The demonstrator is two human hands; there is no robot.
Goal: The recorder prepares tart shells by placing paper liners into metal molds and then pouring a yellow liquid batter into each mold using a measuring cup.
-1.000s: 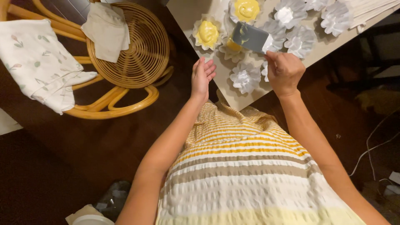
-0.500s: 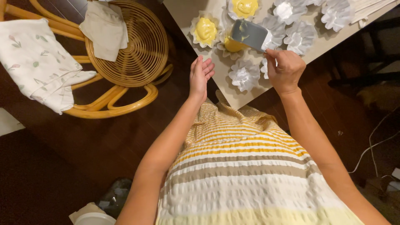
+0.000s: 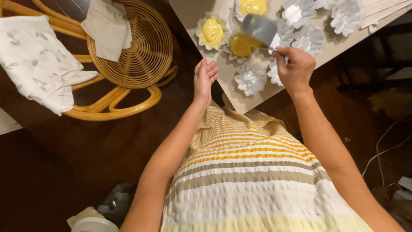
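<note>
Head view: right hand [image 3: 296, 68] gripping metal cup [image 3: 259, 29]

Shiny foil cups [image 3: 251, 79], woven rattan chair [image 3: 133, 47], matt cloth [image 3: 36, 60]

Dark wood floor [image 3: 107, 150], rattan chair [image 3: 128, 56] — draped cloths [image 3: 38, 60], pale table [image 3: 193, 10]

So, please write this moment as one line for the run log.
right hand: tilts metal cup over yellow-filled foil mould | left hand: open, empty, at table edge | empty foil mould near
</note>
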